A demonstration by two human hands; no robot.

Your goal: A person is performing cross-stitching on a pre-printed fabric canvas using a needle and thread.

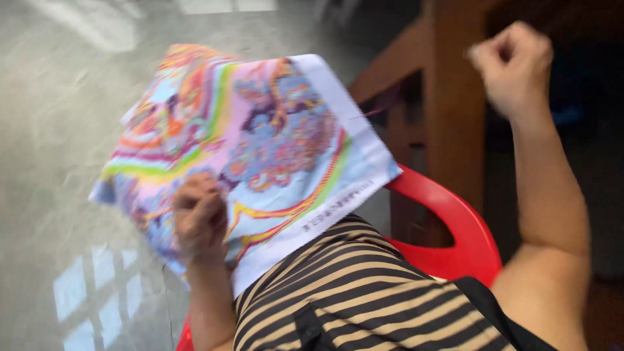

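A multicoloured patterned cloth [260, 136] with a white border lies spread over my lap and left knee. My left hand [200, 218] rests on its lower part with fingers curled, gripping the fabric. My right hand [513, 62] is raised high at the upper right, fingers pinched together. A thin thread [380, 109] runs from the cloth's right edge towards that hand; the image is blurred, so I cannot make out a needle. My striped tan-and-black clothing [351, 292] fills the lower middle.
I sit on a red plastic chair [455, 221]. A brown wooden table leg [455, 97] and frame stand close behind it at the upper right. Grey polished floor [58, 162] with window reflections stretches to the left.
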